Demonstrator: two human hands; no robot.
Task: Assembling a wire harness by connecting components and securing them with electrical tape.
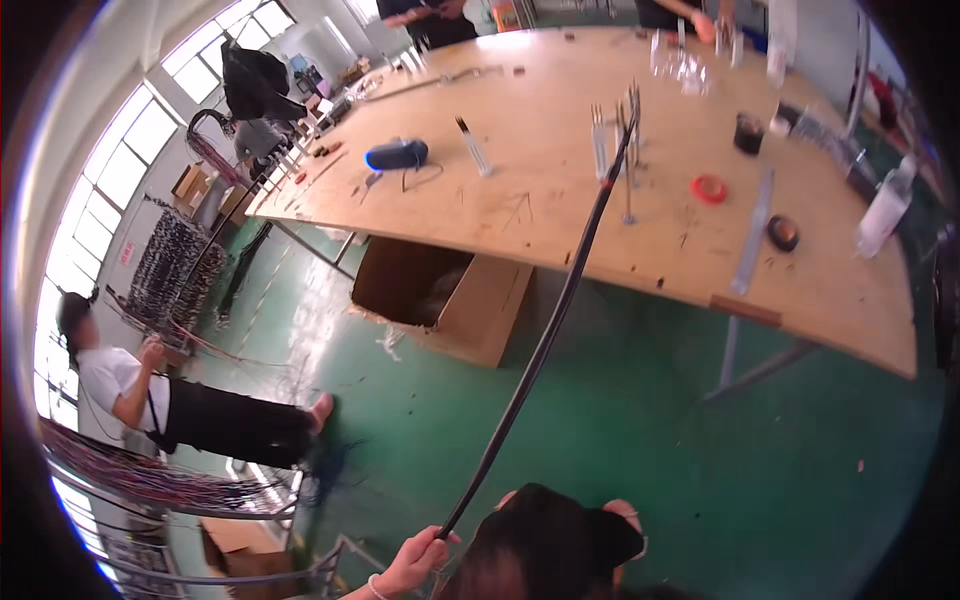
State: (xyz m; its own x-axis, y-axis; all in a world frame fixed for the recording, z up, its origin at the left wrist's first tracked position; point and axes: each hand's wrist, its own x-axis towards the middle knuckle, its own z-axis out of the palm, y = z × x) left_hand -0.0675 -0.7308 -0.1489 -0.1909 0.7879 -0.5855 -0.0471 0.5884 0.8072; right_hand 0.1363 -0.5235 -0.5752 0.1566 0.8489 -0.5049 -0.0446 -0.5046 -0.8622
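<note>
My left hand (412,562), a bracelet at its wrist, comes in at the lower edge with its fingers wrapped round the lower end of a long black cable (532,370). From there the cable slants up and away across the table's near edge. A red band marks it near the far end, where thin dark wires split off beside upright metal fork holders (600,140). Whether the wires rest in those prongs, I cannot tell. Dark hair or clothing fills the bottom middle beside the hand. My right hand does not show.
The wooden table (500,215) carries a blue-and-black speaker (397,155), red tape (709,189), black tape (783,233), a metal ruler (755,230) and a bottle (886,207). An open carton (480,315) stands below. A person (190,400) stands left near hanging wires; others are behind the table.
</note>
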